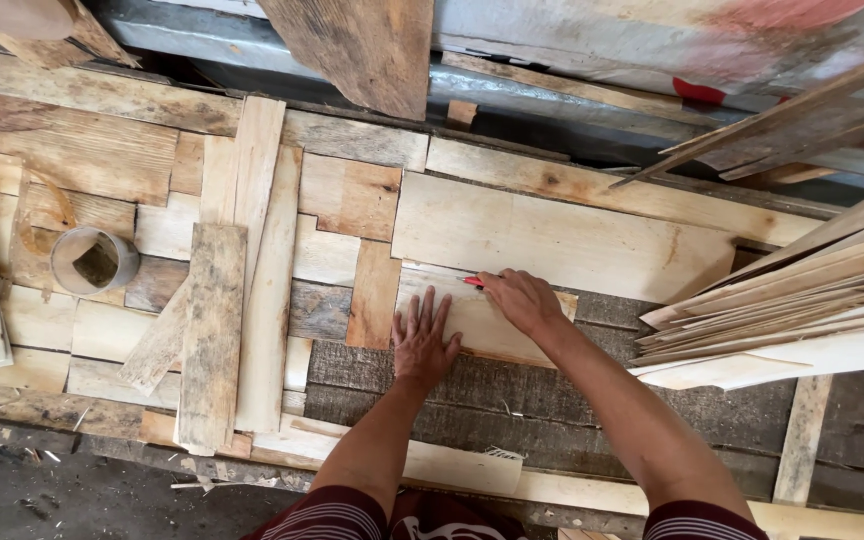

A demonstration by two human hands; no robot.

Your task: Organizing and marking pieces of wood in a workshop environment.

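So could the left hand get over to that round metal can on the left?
Probably yes: the left hand lies flat on a pale board, and only low flat planks lie between it and the can.

A pale board (482, 320) is pressed flat on the plank bench (552, 400) by the left hand (422, 340), while a red pencil (473, 282) is held against it in the right hand (522, 298).

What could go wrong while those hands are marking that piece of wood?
The left hand lies flat on the small pale board, which rests loosely on other planks, so it might slip and skew the line. The right hand holds a red pencil at the board's edge; rough wood could give splinters. The stacked thin strips beside that arm could get knocked.
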